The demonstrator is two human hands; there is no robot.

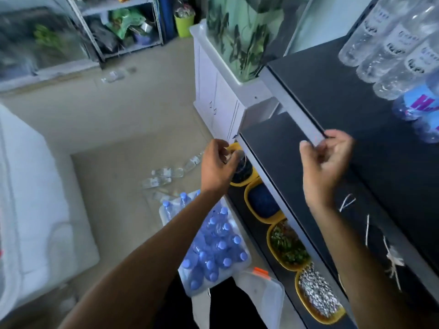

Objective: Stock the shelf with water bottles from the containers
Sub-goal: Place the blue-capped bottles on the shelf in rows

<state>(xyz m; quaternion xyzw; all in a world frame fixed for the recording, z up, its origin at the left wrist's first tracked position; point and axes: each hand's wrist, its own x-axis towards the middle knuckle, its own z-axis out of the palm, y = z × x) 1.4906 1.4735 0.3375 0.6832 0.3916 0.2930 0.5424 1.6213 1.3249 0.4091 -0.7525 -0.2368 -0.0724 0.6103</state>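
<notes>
Several clear water bottles (389, 51) lie stacked on the black upper shelf (332, 91) at the top right, with a blue-labelled bottle (418, 108) below them. A clear container (242, 265) on the floor beside the shelf holds several blue-capped bottles (213, 248). A few loose bottles (166, 174) lie on the floor beyond it. My right hand (325, 167) hovers at the front edge of the upper shelf, fingers loosely curled, with nothing seen in it. My left hand (218, 167) hangs left of the shelf corner above the floor, fingers loosely curled too, also with nothing visible in it.
Yellow bowls (287, 245) of small goods fill the lowest shelf. A fish tank (237, 32) stands on a white cabinet (213, 98) behind the shelf. A clear lid with an orange clip (263, 293) lies near my feet. A white bulky object (35, 186) fills the left.
</notes>
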